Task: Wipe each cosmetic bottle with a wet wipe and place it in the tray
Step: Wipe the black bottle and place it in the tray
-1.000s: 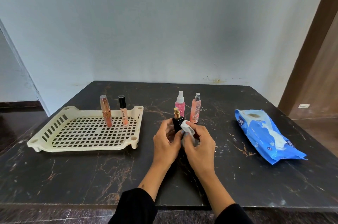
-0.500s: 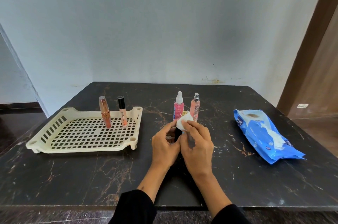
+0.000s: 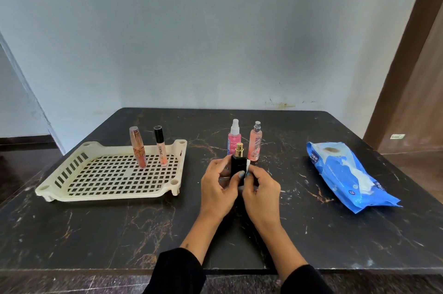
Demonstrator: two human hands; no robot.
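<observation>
The left hand point(image 3: 217, 188) grips a black bottle point(image 3: 237, 169) from its nine o'clock side, fingers curled round the body and thumb on the near face. The right hand point(image 3: 260, 191) pinches a folded white wet wipe point(image 3: 247, 165) against the bottle's three o'clock edge, its fingertips point(image 3: 241, 175) pressing on the front. The bottle stands upright between the two hands — its gold spray top point(image 3: 239, 149) rises clear above them — over the middle of the dark marble table point(image 3: 119, 233).

Just past the bottle, at twelve o'clock from the hands, two more spray bottles stand upright on the table: a pink bottle with a white cap point(image 3: 233, 141) and, at its three o'clock side, a peach bottle with a silver cap point(image 3: 255, 142). They stand close together but apart.

At nine o'clock from the hands sits the cream slotted tray point(image 3: 107, 194), resting on short feet. Two things stand upright in its far part: a rose-gold tube point(image 3: 138, 147) and, beside it at three o'clock, a lip gloss with a black cap point(image 3: 161, 147).

At three o'clock from the hands, well apart, lies the blue wet-wipe pack point(image 3: 347, 171) — a white wipe pokes out of its opening. Black sleeves point(image 3: 177, 272) cover both forearms at the near table edge.
</observation>
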